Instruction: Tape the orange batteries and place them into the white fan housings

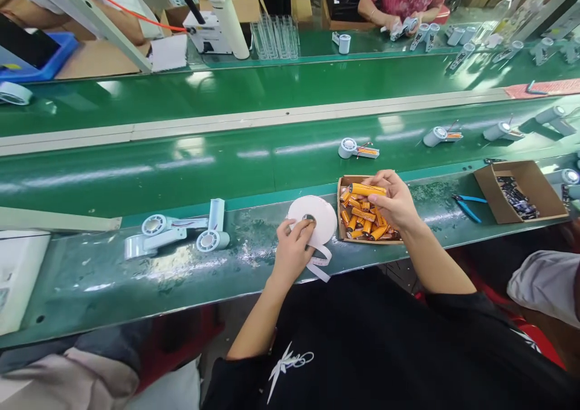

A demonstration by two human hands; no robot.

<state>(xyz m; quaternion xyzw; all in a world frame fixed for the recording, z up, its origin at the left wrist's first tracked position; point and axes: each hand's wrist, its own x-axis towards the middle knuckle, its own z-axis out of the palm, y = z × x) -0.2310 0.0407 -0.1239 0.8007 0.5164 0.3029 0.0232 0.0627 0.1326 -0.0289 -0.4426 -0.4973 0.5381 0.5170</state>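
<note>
Hands over the near green ledge [136,277]: two, a left hand [292,250] and a right hand [395,201].
Rolls of white tape [317,217] on that ledge: one.
Trays of orange cells [344,183] on that ledge: one; too many cells heaped inside to count.
Orange cells [367,189] held above that tray: one.
Open brown boxes [525,171] of dark parts at the ledge's right end: one.
Blue-handled cutters [469,205] on the ledge: one.
White fan housings [172,229] at the ledge's left: a cluster, three round heads showing.
Fan units with cells [356,150] on the belt beyond the ledge: four or so in a row.
</note>
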